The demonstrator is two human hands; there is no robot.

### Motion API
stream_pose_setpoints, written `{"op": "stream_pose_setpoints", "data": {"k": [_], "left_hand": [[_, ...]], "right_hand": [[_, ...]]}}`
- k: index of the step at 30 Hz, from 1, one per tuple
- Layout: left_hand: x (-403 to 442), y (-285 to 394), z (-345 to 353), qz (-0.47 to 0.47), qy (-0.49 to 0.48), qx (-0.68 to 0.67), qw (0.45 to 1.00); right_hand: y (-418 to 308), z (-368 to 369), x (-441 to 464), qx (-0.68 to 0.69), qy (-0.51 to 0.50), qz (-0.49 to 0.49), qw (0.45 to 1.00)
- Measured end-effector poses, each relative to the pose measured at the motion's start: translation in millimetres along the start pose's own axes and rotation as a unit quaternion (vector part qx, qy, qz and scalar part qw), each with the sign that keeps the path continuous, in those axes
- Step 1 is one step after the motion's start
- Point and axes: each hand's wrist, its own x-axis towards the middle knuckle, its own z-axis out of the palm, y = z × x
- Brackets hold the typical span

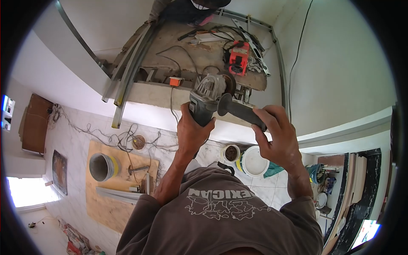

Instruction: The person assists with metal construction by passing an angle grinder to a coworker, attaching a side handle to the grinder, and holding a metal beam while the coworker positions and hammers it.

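Observation:
An angle grinder (209,87) is held up in front of my chest, its dark disc (230,85) on the far right side of the head. My left hand (192,134) is wrapped round the grinder's body just below the gear head. The black side handle (242,112) sticks out to the right from the tool. Its outer end is gripped by my right hand (276,134), thumb below and fingers over the top. Beyond the grinder lies a worktop board (199,55) on a raised ledge.
A red power unit (239,58) and cables lie on the board. Metal profiles (131,70) overhang the ledge at left, near another person (180,10). An orange box (175,81) sits at the ledge. Buckets (102,167) and a lidded pail (256,161) stand below, with tangled cords (127,138).

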Motion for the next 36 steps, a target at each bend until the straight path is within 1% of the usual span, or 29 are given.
{"op": "stream_pose_setpoints", "data": {"k": [1, 4, 7, 10, 12, 16, 19, 21, 22, 25, 27, 28, 31, 36], "left_hand": [[-4, 1, 6, 0.003, 0.003, 0.003, 1.0], [-15, 7, 20, 0.005, 0.001, 0.009, 1.0], [-20, 11, 30, -0.002, -0.008, 0.016, 1.0], [-23, 11, 42, 0.004, -0.008, 0.034, 0.999], [-24, 13, 48, -0.004, -0.019, 0.042, 0.999], [-23, 10, 58, -0.001, -0.041, 0.029, 0.999], [-19, 8, 61, 0.003, -0.063, 0.03, 0.998], [-14, 8, 61, -0.008, -0.082, 0.031, 0.996], [-12, 8, 61, 0.002, -0.084, 0.027, 0.996], [-3, 9, 64, 0.027, -0.091, 0.013, 0.995], [2, 8, 65, 0.035, -0.097, 0.002, 0.995], [5, 9, 64, 0.026, -0.108, 0.012, 0.994], [11, 12, 63, 0.008, -0.125, 0.025, 0.992], [18, 11, 65, 0.013, -0.13, 0.02, 0.991]], "right_hand": [[4, 0, -7, 0.009, -0.008, 0.037, 0.999], [21, 6, -25, 0.022, 0.003, 0.088, 0.996], [39, 13, -40, 0.047, 0.028, 0.108, 0.993], [35, 7, -46, 0.132, 0.04, 0.119, 0.983], [37, 6, -48, 0.123, 0.049, 0.125, 0.983], [48, 5, -53, 0.074, 0.028, 0.15, 0.986], [49, 5, -51, 0.08, 0.04, 0.197, 0.976], [45, -2, -48, 0.091, 0.022, 0.23, 0.969], [44, -3, -46, 0.097, 0.013, 0.246, 0.964], [48, -1, -47, 0.076, 0.036, 0.188, 0.979], [49, -3, -47, 0.07, 0.038, 0.167, 0.983], [50, -3, -46, 0.067, 0.039, 0.155, 0.985], [56, 0, -45, 0.008, 0.066, 0.075, 0.995], [55, 5, -43, -0.05, 0.07, 0.035, 0.996]]}}
